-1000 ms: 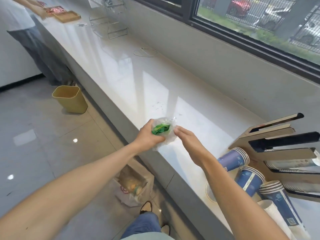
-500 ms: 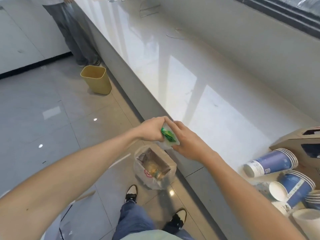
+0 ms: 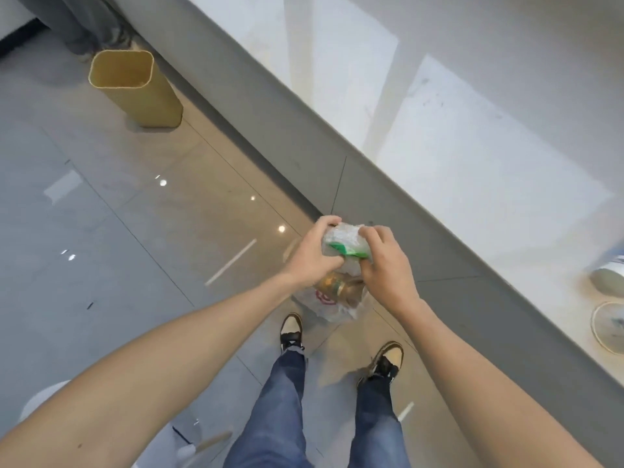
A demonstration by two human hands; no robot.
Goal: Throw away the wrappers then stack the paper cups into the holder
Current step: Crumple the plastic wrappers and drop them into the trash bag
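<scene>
Head view: looking steeply down past 2 bare forearms to the floor and the counter edge.
Left hand [image 3: 312,256]: fingers curled tight around the left side of the wrapper bundle [image 3: 342,243].
Right hand [image 3: 385,265]: fingers closed on the right side of the same bundle; the 2 hands are together, nearly touching.
Wrapper bundle: crumpled clear plastic with a green patch, held in the air off the counter, directly above the trash bag [image 3: 332,300].
Trash bag: clear plastic with a red mark, standing open on the floor against the counter base; brownish contents visible, not identifiable.
Counter [image 3: 472,146]: glossy white top, grey front, running diagonally across the upper right.
Paper cups [image 3: 607,282]: 2 on the counter at the right frame edge, cut off, well apart from the hands.
Yellow bin [image 3: 135,89]: on the floor at upper left, far from the hands.
Shoes [image 3: 291,331]: 2, just below the bag; jeans legs below them.
</scene>
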